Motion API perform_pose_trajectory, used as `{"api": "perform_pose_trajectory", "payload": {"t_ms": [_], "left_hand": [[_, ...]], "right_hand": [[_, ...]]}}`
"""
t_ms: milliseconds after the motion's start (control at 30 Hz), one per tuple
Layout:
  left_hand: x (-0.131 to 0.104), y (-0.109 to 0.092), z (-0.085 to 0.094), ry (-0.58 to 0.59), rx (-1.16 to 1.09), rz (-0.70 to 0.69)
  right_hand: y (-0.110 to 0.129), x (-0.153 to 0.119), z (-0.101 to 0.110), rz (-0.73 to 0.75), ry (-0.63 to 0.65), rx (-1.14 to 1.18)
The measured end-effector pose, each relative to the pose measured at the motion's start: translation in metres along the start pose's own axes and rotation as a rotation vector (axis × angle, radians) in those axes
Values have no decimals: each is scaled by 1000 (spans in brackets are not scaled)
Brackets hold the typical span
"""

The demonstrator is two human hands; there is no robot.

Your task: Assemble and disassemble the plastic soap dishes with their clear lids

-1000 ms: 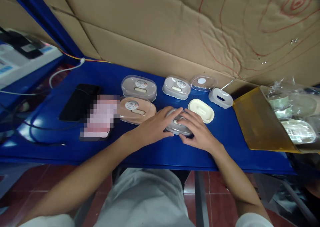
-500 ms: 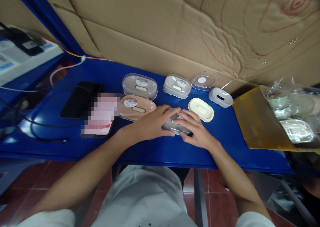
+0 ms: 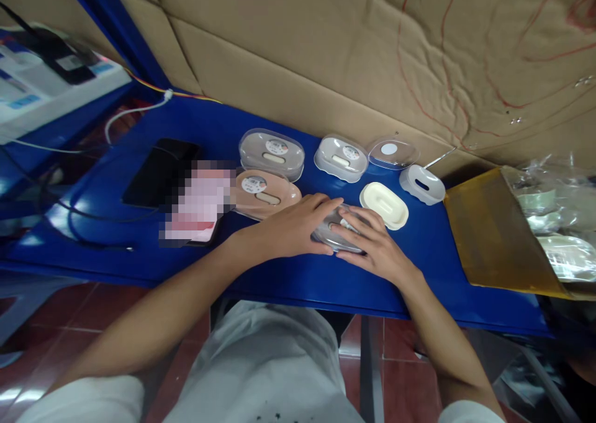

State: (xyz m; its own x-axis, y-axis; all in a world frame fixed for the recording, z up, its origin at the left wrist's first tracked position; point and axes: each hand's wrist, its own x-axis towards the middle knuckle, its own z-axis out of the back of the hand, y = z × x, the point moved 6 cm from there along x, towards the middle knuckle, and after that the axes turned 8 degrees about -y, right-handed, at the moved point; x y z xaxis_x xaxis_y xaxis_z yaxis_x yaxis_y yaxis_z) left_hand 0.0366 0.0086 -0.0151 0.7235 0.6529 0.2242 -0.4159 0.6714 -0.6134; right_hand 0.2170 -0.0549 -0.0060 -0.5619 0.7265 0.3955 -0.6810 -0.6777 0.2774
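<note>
Near the front of the blue table, a grey soap box (image 3: 342, 241) with a clear lid sits between my hands. My left hand (image 3: 302, 224) grips its left end, thumb at the near side and fingers over the top. Across the lid and right end lie the fingers of my right hand (image 3: 372, 243), partly hiding the label. A pink soap box (image 3: 288, 193) stands left of my left hand. Beyond my right hand are a cream inner tray (image 3: 391, 207), a grey box base (image 3: 426, 187) with a slot, and a loose clear lid (image 3: 400, 157).
Two lidded grey soap boxes, one left (image 3: 293, 162) and one right (image 3: 342, 168), stand along the cardboard backing (image 3: 288, 69). A carton (image 3: 493, 236) of bagged soap boxes is at right. To the left lie a blurred-out phone (image 3: 200, 205), a black item (image 3: 149, 177) and cables (image 3: 84, 240).
The view has shifted, so the table items appear slightly further right. My hands stay on the grey soap box, and the right fingers have moved slightly on its lid, showing more of the label.
</note>
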Motion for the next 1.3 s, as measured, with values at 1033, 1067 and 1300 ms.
{"api": "perform_pose_trajectory", "payload": {"t_ms": [1033, 1067, 1300], "left_hand": [[2, -16, 3, -227, 333, -108], [3, -16, 5, -252, 355, -106], [7, -24, 6, -305, 522, -188]], "right_hand": [[-98, -39, 57, -497, -238, -302], [-104, -43, 54, -512, -207, -296], [-115, -46, 38, -533, -138, -241]]}}
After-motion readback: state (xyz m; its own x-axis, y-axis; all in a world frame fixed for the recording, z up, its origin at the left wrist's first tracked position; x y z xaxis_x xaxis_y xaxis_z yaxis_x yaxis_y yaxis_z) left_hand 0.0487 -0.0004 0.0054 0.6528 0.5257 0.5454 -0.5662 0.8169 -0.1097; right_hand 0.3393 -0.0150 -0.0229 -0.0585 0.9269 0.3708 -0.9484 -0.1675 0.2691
